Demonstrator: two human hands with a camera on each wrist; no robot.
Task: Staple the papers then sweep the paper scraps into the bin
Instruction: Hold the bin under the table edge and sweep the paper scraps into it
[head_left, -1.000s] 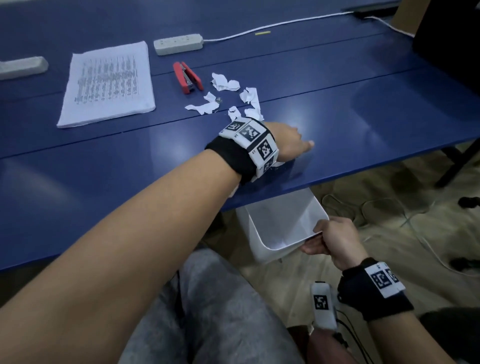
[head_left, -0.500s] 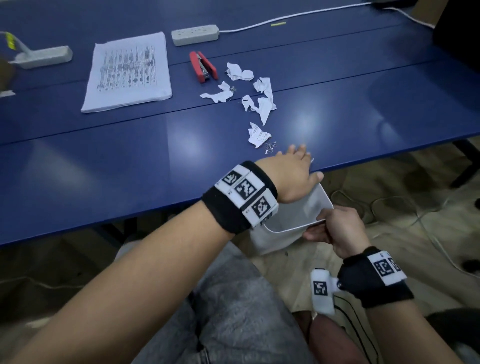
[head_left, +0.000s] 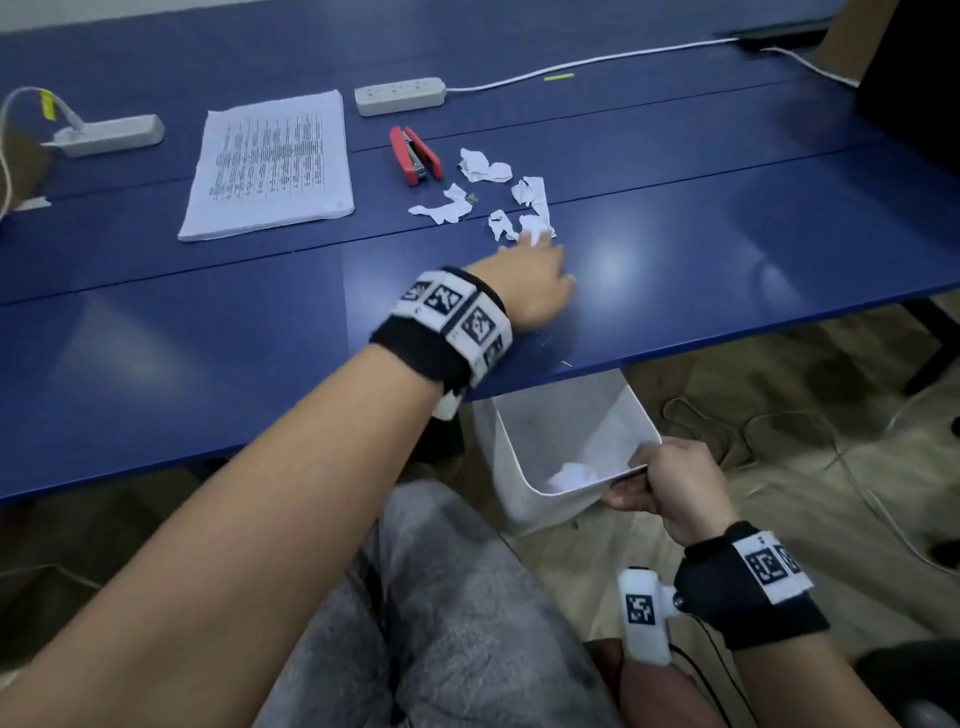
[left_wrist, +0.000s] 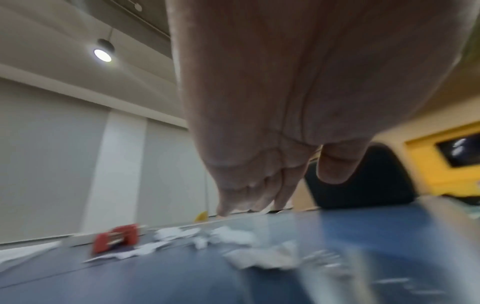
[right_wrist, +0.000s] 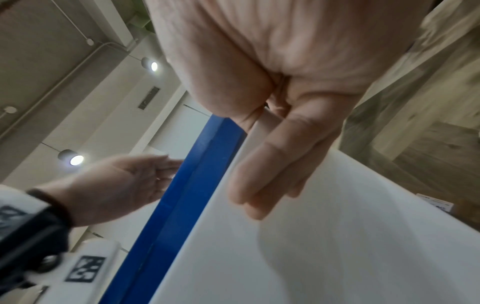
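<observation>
Several torn white paper scraps (head_left: 485, 195) lie on the blue table (head_left: 208, 338) right of the red stapler (head_left: 414, 155). My left hand (head_left: 535, 270) reaches over the table with straight fingers, its fingertips at the nearest scrap (head_left: 535, 228); the left wrist view shows the hand (left_wrist: 259, 197) just above the scraps (left_wrist: 259, 257). My right hand (head_left: 670, 486) grips the rim of the white bin (head_left: 524, 467), held below the table's front edge with a scrap inside (head_left: 574, 475). The paper stack (head_left: 270, 163) lies at the back left.
Two grey power strips (head_left: 400, 95) (head_left: 111, 134) with cords sit at the back of the table. A dark chair back (left_wrist: 363, 181) stands beyond the far side. Cables trail over the floor (head_left: 779, 426) to the right. My grey-clad lap (head_left: 441, 623) is below.
My left hand went from the table's front edge over the bin back out to the scrap pile. A scrap now lies in the bin. The right hand keeps holding the bin.
</observation>
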